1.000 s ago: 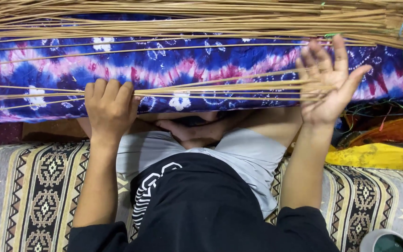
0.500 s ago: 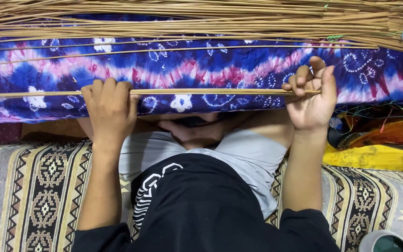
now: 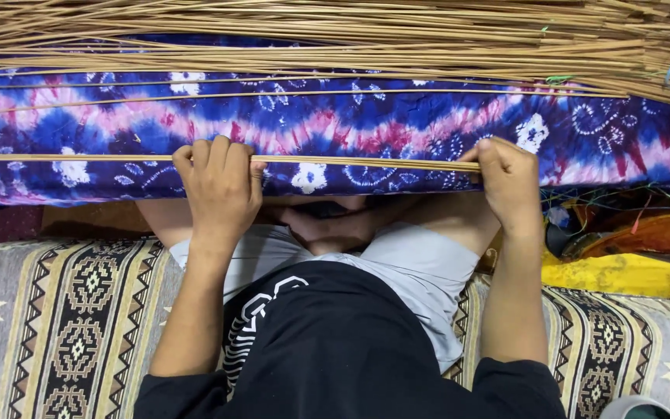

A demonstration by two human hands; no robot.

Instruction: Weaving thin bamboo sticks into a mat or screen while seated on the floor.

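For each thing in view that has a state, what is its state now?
Left hand: closed around the bundle of sticks.
Right hand: closed around the same bundle.
Bundle of sticks: held level, gathered tight.
Pile of sticks: lying loose.
Tie-dye cloth: spread flat under the sticks.

A bundle of sticks (image 3: 366, 161) lies across the cloth (image 3: 397, 128). The left hand (image 3: 219, 186) holds it on the left, the right hand (image 3: 509, 182) on the right. More sticks (image 3: 335, 31) lie behind. A rug (image 3: 63, 326) lies under the person.
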